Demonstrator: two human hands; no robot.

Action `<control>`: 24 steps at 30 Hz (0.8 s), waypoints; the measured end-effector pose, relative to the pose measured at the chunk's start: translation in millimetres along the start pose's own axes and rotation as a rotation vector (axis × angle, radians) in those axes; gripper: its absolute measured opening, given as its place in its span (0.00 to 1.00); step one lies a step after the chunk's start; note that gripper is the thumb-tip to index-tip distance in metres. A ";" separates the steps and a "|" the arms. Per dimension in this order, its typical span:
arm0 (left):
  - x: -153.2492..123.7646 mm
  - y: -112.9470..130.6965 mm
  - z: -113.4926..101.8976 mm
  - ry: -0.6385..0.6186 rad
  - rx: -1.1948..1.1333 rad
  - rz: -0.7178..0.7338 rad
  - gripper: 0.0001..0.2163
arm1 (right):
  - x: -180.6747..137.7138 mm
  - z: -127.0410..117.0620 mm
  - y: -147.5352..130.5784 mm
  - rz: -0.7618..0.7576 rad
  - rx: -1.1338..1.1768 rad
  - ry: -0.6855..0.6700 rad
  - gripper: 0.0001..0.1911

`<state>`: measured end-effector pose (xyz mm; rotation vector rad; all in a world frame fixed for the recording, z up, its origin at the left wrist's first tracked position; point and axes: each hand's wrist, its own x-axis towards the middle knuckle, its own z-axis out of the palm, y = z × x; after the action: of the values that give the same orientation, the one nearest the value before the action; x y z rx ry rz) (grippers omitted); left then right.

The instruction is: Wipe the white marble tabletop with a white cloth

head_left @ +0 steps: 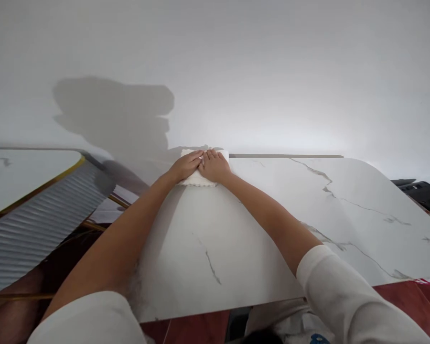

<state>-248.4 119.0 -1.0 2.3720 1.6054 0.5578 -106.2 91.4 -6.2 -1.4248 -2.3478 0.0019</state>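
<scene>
Clock directions take the middle of the marbled table [251, 248] as the dial's centre, with the wall [290, 71] at 12. The white cloth [198, 179] lies between 10 and 11 o'clock, at the table's far edge and near the wall; its scalloped border faces 6. The left hand [187, 166] and right hand [214, 165] rest palm down on it, side by side and touching at the fingers. Grip: both hands are spread flat with the fingers extended, covering the cloth rather than closing round it; whether any fingertip pinches a fold cannot be told. Both arms reach out long from the white sleeves [329, 272].

The step in hand appears to be pressing the cloth against the tabletop. For good execution, weight should be shared evenly by both palms, with the cloth kept flat beneath them and its border free of curling. Because the reach is long, standing closer would probably give steadier pressure. Near 12 o'clock, the knuckles are best kept clear of the wall.

Surroundings: at 9, a second table [28, 177] with a ribbed side [43, 234]; towards 3, a dark object [424, 197], not clearly identifiable; beyond 5, red floor [404, 298].
</scene>
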 end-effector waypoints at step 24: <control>-262.6 32.2 -31.6 0.013 0.080 0.021 0.27 | -183.4 -28.9 -166.3 -0.097 0.156 -0.033 0.34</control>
<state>-321.5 -137.1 -8.5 2.4496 1.6402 0.5241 -164.1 -151.1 -6.4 -1.2460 -2.3834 0.1796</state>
